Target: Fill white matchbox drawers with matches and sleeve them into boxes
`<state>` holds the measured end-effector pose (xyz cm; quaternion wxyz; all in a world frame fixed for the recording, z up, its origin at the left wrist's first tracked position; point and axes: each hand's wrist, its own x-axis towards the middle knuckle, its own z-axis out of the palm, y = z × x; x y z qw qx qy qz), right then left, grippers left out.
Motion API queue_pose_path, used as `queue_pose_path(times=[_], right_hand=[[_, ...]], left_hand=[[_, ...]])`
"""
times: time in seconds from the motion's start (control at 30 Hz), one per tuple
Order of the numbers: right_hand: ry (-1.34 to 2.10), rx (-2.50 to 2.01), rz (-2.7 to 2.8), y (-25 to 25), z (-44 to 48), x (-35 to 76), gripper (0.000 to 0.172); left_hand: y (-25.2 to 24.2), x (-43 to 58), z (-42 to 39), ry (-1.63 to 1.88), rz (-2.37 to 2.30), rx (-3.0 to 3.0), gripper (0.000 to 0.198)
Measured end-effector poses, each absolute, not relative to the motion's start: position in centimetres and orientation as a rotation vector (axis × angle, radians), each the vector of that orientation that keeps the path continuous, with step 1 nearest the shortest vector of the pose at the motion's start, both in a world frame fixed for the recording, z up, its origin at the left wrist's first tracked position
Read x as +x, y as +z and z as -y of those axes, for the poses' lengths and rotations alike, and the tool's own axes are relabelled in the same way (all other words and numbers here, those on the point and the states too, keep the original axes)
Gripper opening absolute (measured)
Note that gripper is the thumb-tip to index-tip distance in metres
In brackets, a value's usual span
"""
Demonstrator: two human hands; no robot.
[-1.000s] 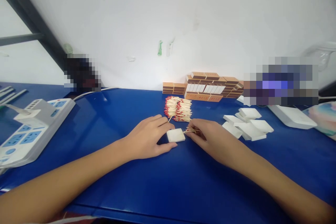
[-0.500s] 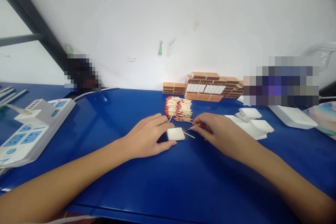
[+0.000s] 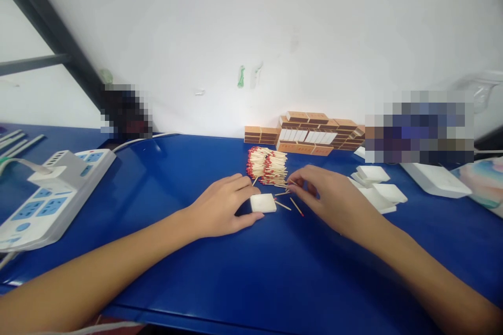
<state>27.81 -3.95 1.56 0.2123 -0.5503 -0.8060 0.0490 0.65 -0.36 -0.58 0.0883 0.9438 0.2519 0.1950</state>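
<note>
My left hand (image 3: pixel 222 207) rests on the blue table (image 3: pixel 251 272), its thumb and fingers closed round the left side of a small white tray (image 3: pixel 263 202). My right hand (image 3: pixel 328 199) lies just right of the tray, fingers curled, fingertips touching the near edge of a pile of red-tipped matches (image 3: pixel 268 166). A few loose matches (image 3: pixel 293 204) lie on the table between the tray and my right hand. Whether the right fingers pinch a match is hidden.
Stacked brown matchbox sleeves (image 3: pixel 310 133) line the wall behind the pile. Several empty white trays (image 3: pixel 377 183) lie to the right, beside a flat white box (image 3: pixel 436 179). A white power strip (image 3: pixel 47 193) with a plugged cable sits at the far left.
My right hand has let go of the bunch of matches it held at the tray and drawn back toward the pile; a few matches now lie loose on the table. Left hand unmoved.
</note>
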Motion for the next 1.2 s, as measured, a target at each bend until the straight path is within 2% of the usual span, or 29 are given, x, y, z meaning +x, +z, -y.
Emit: queue_pose_path(times=[0.23, 0.47, 0.63, 0.73, 0.83, 0.97, 1.2], right_hand=[[0.192, -1.489, 2.169, 1.3, 3.4, 28.4, 0.003], [0.394, -1.230, 2.208, 1.8, 4.5, 26.3, 0.012], [0.407, -1.093, 2.262, 0.7, 5.2, 24.6, 0.004], [0.388, -1.101, 2.302, 0.4, 5.1, 25.1, 0.007], [0.373, -1.132, 2.319, 0.8, 4.8, 26.0, 0.003], [0.355, -1.168, 2.298, 1.3, 4.7, 26.5, 0.012], [0.409, -1.137, 2.400, 1.0, 5.4, 26.1, 0.009]], left_hand=[[-0.8, 0.6, 0.3, 0.597, -0.739, 2.776, 0.033], [-0.8, 0.8, 0.5, 0.609, -0.722, 2.738, 0.032], [-1.1, 1.1, 0.9, 0.641, -0.679, 2.721, 0.034], [-1.2, 1.1, 0.8, 0.636, -0.687, 2.707, 0.034], [-1.2, 1.1, 0.7, 0.628, -0.692, 2.692, 0.034], [-1.0, 1.1, 0.8, 0.676, -0.649, 2.712, 0.033], [-0.8, 1.2, 1.1, 0.881, -0.518, 2.848, 0.027]])
